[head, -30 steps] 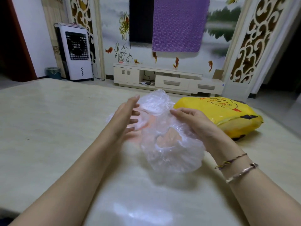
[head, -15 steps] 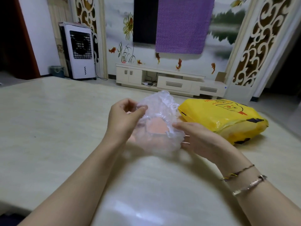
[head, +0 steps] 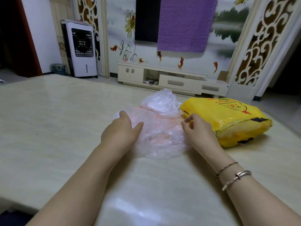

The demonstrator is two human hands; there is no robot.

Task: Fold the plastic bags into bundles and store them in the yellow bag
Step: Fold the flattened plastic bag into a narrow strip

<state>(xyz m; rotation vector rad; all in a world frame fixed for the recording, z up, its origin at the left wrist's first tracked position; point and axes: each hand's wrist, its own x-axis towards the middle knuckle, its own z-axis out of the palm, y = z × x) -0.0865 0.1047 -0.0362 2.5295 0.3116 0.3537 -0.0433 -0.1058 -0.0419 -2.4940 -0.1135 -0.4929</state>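
Note:
A clear, pink-tinted plastic bag lies spread on the marble table, with a crumpled clear part at its far end. My left hand rests flat on the bag's left side, fingers straight. My right hand pinches the bag's right edge between thumb and curled fingers. The stuffed yellow bag lies on its side just right of my right hand.
The table's far edge runs behind the bags. Beyond it stand a white TV cabinet, a white air cooler and a small bin on the floor.
The bag was held up between both hands; now it lies flattened on the table. My left hand went from pinching its top to pressing on it, and my right hand moved to its right edge.

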